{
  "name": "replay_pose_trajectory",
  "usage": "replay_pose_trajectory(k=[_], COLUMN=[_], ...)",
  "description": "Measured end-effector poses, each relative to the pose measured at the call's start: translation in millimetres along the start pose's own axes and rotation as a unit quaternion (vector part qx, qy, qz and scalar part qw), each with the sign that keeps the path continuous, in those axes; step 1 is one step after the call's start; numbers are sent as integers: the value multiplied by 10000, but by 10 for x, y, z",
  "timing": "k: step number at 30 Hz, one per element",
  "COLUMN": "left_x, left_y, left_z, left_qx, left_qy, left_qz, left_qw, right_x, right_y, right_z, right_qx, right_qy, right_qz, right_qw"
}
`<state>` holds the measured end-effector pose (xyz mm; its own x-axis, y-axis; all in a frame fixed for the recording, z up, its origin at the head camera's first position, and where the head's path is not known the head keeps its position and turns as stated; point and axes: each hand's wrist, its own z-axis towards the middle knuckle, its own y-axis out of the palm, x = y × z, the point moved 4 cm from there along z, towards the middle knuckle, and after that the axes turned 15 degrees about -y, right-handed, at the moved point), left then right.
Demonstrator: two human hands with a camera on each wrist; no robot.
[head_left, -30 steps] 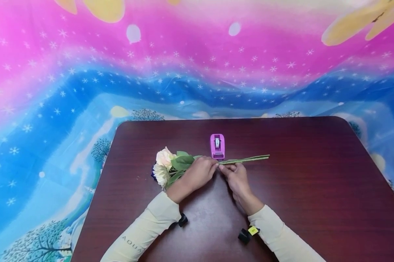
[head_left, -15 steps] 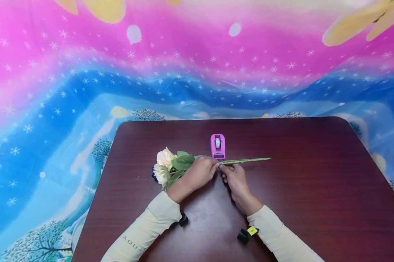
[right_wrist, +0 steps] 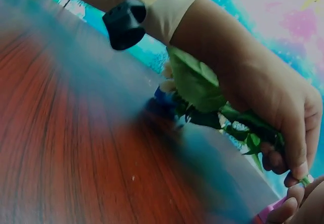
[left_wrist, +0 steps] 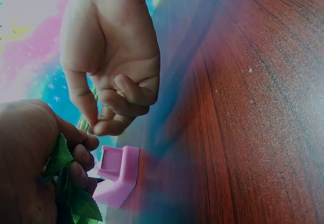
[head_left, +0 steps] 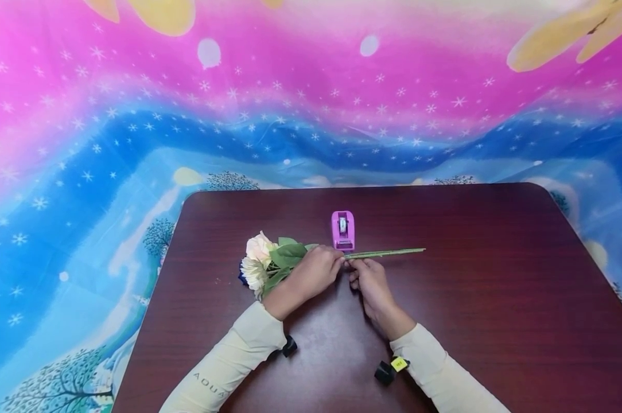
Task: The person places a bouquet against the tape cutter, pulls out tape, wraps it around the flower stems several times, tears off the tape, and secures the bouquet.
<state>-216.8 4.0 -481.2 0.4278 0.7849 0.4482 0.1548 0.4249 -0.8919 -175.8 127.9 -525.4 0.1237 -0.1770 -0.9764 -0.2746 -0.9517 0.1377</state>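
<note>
The left hand [head_left: 315, 272] grips green stems [head_left: 385, 253] of a flower bunch, whose cream flowers [head_left: 256, 258] and green leaves [head_left: 288, 254] lie to its left. Close beside it, the right hand [head_left: 374, 288] has thumb and index finger together at the stems, just right of the left fingertips. In the left wrist view the right hand [left_wrist: 114, 67] shows its other fingers curled inward. A bit of dark blue flower [right_wrist: 164, 98] appears in the right wrist view. Just beyond the hands stands a pink tape dispenser [head_left: 343, 231].
The dark brown table [head_left: 497, 298] extends on both sides of the hands. Behind it hangs a pink and blue patterned cloth [head_left: 311, 86]. A black device is strapped at each wrist, the right one with a yellow label [head_left: 399, 363].
The free stem ends, spread apart a second ago, now lie closer together and slightly lower. The right hand has shifted slightly left; the left hand stays in place.
</note>
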Motion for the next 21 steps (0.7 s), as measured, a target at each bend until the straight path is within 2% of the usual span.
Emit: replay_pose_trajectory(k=[6,12,21], left_x=[-5,-5,-9], left_y=[-17,-20,-33], left_z=[2,-8,-3], left_qx=[-5,-117,-69], left_qy=[-35,-63,8], left_qz=[-3,-50,-116], left_qw=[10000,9999,9999], right_x=[-56,-24,14], right_y=[-8,-37,-63], right_z=[-23,-4,44], right_qx=[75,181,-46], right_qy=[-13,33,7], right_qz=[629,609,574], right_qw=[9980,9980,9983])
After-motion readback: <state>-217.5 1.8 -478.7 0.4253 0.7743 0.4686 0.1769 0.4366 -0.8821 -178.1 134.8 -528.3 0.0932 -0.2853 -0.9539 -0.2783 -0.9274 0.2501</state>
